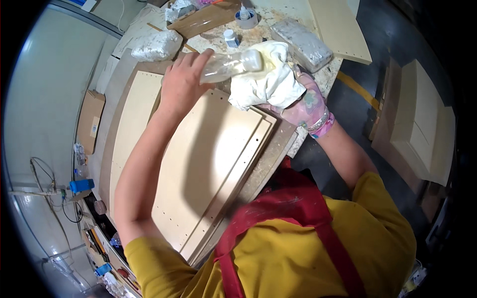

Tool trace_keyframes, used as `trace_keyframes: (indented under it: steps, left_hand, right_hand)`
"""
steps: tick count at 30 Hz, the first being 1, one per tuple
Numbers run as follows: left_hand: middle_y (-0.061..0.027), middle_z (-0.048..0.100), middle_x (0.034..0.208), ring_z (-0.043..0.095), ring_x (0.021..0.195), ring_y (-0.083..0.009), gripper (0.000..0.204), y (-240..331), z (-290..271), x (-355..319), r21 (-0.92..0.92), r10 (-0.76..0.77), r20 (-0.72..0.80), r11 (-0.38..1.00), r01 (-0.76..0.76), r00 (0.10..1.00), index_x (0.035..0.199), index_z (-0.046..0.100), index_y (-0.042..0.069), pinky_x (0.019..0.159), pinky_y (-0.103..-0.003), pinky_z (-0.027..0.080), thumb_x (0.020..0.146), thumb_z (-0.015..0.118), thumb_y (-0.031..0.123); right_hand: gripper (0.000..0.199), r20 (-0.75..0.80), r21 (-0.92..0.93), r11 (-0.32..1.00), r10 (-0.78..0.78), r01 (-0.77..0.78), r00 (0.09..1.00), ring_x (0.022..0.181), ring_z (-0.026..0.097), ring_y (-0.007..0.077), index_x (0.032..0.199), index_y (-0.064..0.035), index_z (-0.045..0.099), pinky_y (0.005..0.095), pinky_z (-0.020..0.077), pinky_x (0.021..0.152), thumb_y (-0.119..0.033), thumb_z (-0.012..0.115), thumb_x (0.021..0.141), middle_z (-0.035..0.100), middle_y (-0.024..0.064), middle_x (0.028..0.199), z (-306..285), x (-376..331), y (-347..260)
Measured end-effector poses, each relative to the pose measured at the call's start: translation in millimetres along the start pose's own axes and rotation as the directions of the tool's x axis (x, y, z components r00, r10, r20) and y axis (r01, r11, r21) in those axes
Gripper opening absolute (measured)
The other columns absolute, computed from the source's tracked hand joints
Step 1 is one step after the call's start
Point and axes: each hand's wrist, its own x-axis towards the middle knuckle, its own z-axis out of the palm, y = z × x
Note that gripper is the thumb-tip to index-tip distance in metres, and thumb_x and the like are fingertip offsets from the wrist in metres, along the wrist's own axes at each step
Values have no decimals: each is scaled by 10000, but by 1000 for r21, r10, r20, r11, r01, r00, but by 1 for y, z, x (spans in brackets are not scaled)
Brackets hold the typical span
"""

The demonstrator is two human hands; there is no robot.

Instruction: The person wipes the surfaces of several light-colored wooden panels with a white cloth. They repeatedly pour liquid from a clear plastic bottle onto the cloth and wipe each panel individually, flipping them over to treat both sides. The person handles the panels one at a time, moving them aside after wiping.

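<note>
My bare left hand is closed around a clear plastic bottle, which is tipped sideways. The bottle's whitish capped end meets a white cloth that has a yellowish damp-looking patch. My right hand, in a pink flowered glove, holds the cloth up from below, its fingers partly hidden by the folds. Under my arms lies a stack of cream boards with small drilled holes along their edges.
Behind the cloth lie a plastic-wrapped package, a small white bottle, a tape roll and a bubble-wrapped bundle. A long cream panel sits far right. More boards are stacked right of the table.
</note>
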Motion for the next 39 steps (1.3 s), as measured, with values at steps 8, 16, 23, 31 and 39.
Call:
trace_keyframes:
  steps: [8,16,23,31,39]
  left_hand:
    - [-179,570,1183,582,1057,-294,722,-118,76,37,-528,-566,-136,736,424,813,1281,458,63,885,-364,479,690,825,256]
    - [-215,528,1250,563,1092,-313,920,-184,169,13,-738,-717,-145,538,408,682,1354,324,-40,942,-374,440,694,818,369]
    - [-111,528,1312,526,1169,-223,600,-105,58,-89,-543,-489,85,708,451,868,1361,436,59,982,-347,417,868,679,298]
    - [-145,626,1115,583,1022,-332,378,-45,-30,-386,-210,-643,170,717,665,747,1197,567,50,880,-391,454,891,602,269]
    - [-118,579,1093,536,1042,-305,404,-30,-7,-481,-10,-757,-28,653,757,653,1224,548,90,918,-437,371,903,551,335]
  right_hand:
    - [625,-41,-749,618,-401,238,915,1275,448,295,1401,-152,389,526,369,1027,-495,451,881,445,95,1407,-74,-41,-25]
    - [614,-238,-59,985,-172,163,956,1223,492,307,1382,-147,418,518,423,980,-510,426,887,479,101,1368,-123,-94,-20]
    - [548,-56,-147,970,-206,196,977,1228,485,324,1377,-60,419,516,426,993,-409,388,956,494,122,1352,-42,-83,-21]
    - [561,91,-995,-46,-176,84,980,1086,586,226,1331,21,455,331,463,939,-126,644,823,538,135,1278,23,-74,39]
    - [259,141,-196,-826,509,528,849,898,607,306,978,-62,589,484,455,856,-207,601,764,587,166,999,46,-46,244]
